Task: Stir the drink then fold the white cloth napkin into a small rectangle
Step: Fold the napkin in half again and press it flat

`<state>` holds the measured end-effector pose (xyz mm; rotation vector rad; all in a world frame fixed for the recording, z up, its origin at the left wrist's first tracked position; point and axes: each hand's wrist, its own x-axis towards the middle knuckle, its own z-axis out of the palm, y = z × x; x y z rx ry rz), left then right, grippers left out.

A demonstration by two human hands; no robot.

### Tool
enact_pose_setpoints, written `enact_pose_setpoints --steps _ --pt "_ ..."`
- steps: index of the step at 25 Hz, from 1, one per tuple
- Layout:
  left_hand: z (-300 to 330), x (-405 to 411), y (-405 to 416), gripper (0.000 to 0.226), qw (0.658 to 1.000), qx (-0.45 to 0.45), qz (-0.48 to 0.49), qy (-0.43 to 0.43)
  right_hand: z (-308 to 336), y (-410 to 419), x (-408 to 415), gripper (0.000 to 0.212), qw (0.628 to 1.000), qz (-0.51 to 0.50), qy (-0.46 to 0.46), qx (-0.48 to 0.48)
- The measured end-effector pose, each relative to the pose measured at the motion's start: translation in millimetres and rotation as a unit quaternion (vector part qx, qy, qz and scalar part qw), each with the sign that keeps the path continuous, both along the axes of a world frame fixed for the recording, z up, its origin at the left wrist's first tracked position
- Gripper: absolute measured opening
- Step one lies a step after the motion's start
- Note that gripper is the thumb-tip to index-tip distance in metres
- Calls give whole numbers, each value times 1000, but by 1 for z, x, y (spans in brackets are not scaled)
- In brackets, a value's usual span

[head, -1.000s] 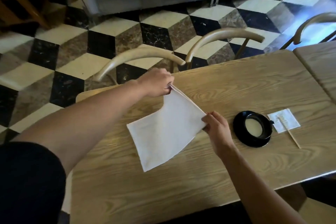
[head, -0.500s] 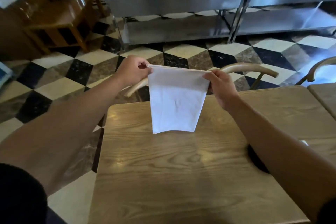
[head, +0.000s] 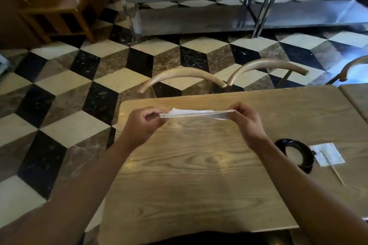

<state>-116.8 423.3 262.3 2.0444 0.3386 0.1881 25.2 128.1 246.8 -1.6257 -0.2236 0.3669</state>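
Napkin [head: 196, 114] is going flat now: half a second ago it was hanging down from my hands as a vertical panel, now I'm holding it edge-on, stretched level above the desk [head: 199, 175]. I'm reading that as lining up the next fold, so the rectangle isn't done yet. My left hand [head: 143, 123] is pinching the left end, my right hand [head: 246, 120] is pinching the right end, cloth spanning between them, clear of the desk. Cup [head: 296, 155] is sitting near my right forearm, stirrer [head: 336, 174] lying just beside it
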Motion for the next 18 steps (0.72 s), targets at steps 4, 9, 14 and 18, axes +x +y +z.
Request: enact_pose_setpoints --steps 4,9,14,18 --pt "-69 -82 -23 20 999 -11 -27 44 -43 -30 -72 6 996 34 53 -60" --pt "-123 -161 -46 24 985 -83 30 148 -84 -55 -140 2 983 82 108 -125" --pt "-142 -188 -61 27 983 -95 15 154 -115 -70 -176 20 976 60 137 -161" --pt "-147 -170 -64 25 977 -130 59 157 -129 -67 -172 17 975 26 146 -163"
